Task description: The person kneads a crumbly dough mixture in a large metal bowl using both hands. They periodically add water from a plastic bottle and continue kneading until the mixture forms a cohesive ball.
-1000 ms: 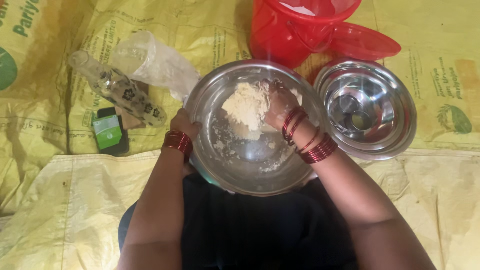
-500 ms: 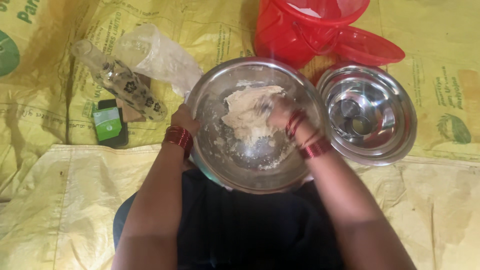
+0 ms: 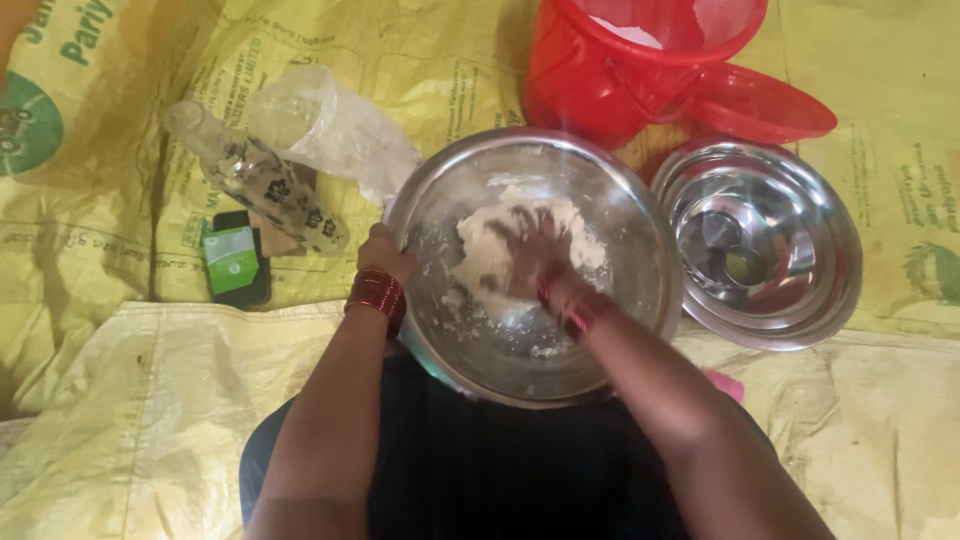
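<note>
head cam | looks straight down | close over steel bowl (image 3: 640,300) | single view

dough (image 3: 500,250) in bowl (image 3: 640,260), centre | second bowl (image 3: 800,310) just right | bucket (image 3: 600,70) far | bottle (image 3: 250,180), bag (image 3: 330,130), small box (image 3: 231,259) left
</note>
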